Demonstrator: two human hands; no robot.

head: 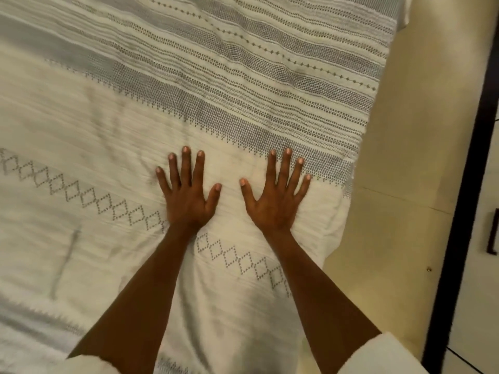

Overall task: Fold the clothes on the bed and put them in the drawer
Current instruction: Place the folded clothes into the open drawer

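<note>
My left hand (pixel 186 195) and my right hand (pixel 275 198) lie flat, palms down and fingers spread, side by side on the bed (pixel 189 90). The bed is covered by a cream cloth with grey woven stripes and a line of diamond shapes. Under my right hand the plain white fabric (pixel 321 217) ends in a rounded corner near the bed's right edge. I cannot tell whether this fabric is a garment or part of the cover. Neither hand holds anything. No drawer shows open.
A cream floor strip (pixel 405 157) runs along the bed's right side. Beyond it stands dark-framed furniture (pixel 469 157) with white panels and a dark handle (pixel 492 230). White sleeves (pixel 378 354) cover my upper arms.
</note>
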